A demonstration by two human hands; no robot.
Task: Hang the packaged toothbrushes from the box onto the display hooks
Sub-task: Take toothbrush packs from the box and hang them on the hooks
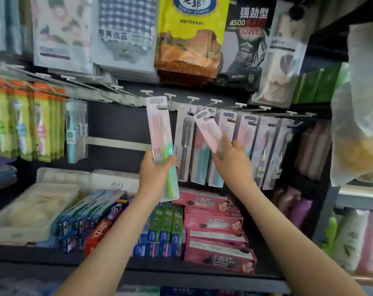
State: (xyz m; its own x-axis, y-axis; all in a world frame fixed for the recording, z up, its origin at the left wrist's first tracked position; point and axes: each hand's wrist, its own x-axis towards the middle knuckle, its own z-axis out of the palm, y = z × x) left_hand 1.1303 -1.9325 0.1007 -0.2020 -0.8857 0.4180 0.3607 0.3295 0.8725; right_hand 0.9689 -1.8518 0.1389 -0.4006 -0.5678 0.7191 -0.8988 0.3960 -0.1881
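Curling round the lower half of a long clear plastic pack with a pink and a green toothbrush inside (162, 146), the left hand (156, 175) has a full grip on it, thumb across the front. It holds this pack upright, its top edge just under the row of white-tipped metal display hooks (193, 98). Whether the hang hole sits over a prong cannot be told.

The right hand (232, 164) has a narrow grip, its fingertips pinching the bottom end of a shorter pink-carded toothbrush pack (206, 129). That pack is tilted, its top leaning left and reaching up just beneath the hook row, in front of the hanging stock. The two hands are apart, each with its own pack.

From the right part of the hook row hang flat toothbrush packs in grey, pink and teal (245, 146), side by side. At the far left of the row hang yellow-green packs with orange tops (32, 120).

Below the hook row a dark shelf (138, 272) carries stacked pink toothpaste cartons (213, 223), with green and blue toothpaste cartons (166, 225) touching them on the left. Above the hook row hang large bagged towels (187, 39), blurred at the edges
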